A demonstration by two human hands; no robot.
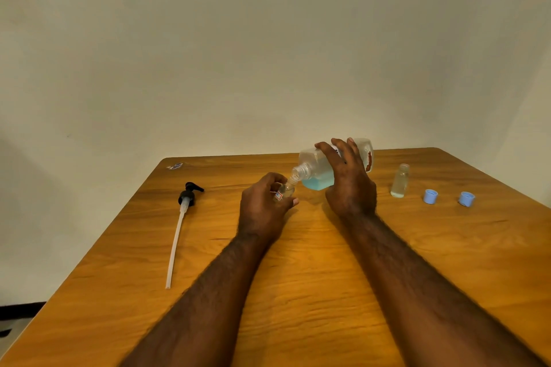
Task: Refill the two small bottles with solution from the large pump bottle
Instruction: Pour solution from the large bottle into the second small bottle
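Note:
My right hand [350, 179] grips the large clear bottle [316, 170], which holds blue solution and is tipped on its side with its open threaded neck pointing left and down. The neck meets the mouth of a small clear bottle [284, 191], held tilted in my left hand [264, 208] just above the table. A second small clear bottle [400, 180] stands upright and uncapped to the right. Two light blue caps [430, 196] [467, 198] lie further right.
The black pump head [188, 194] with its long white tube lies on the wooden table [298, 277] at the left. A small wrapper [175, 166] sits near the far left corner. A plain wall rises behind the table's far edge.

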